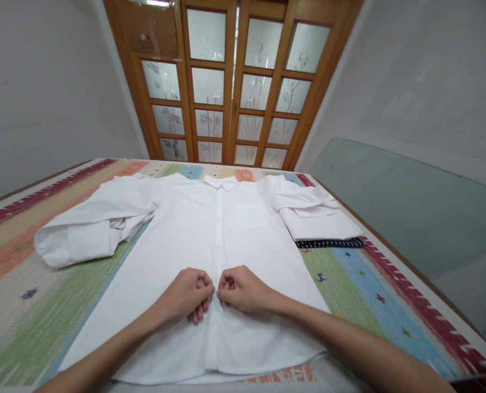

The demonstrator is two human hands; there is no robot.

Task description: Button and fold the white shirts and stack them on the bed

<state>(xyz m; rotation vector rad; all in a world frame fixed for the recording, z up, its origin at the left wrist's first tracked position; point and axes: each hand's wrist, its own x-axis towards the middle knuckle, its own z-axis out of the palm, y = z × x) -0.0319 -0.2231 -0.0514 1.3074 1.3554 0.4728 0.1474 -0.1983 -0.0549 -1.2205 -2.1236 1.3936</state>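
A white button-up shirt (185,240) lies front side up, its collar (220,183) at the far end and its hem toward me. My left hand (194,295) is closed at the left side of the button placket, low on the shirt. Just across the placket, my right hand (239,289) is pinched closed, its fingertips nearly meeting those of the left. Both hands grip the placket edge around a button, which the fingers hide. Above them, the buttons up to the collar look fastened.
The shirt's left-hand sleeve (83,234) lies bunched on the striped, patterned tablecloth (349,284). Folded white and dark cloth (325,229) lies beside the other sleeve. A greenish panel (410,196) leans along the right wall. Wooden glass doors (230,82) stand beyond the table.
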